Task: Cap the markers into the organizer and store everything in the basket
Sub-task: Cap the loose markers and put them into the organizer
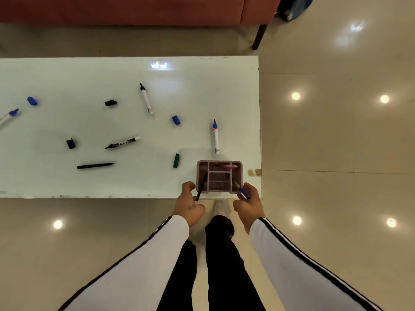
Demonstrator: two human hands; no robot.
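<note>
While your right hand (249,204) is pinching a blue pen (243,192) into the organizer (203,162) at near right, your left hand (187,204) is curling beside a black pen (201,187), and I cannot tell whether it is gripping it. Uncapped markers (215,139) and loose caps (176,120) are lying scattered farther left.

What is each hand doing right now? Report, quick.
Left hand: closed, pinching the black pen that leans in the organizer.
Right hand: closed, pinching the blue pen at the organizer's right side.
</note>
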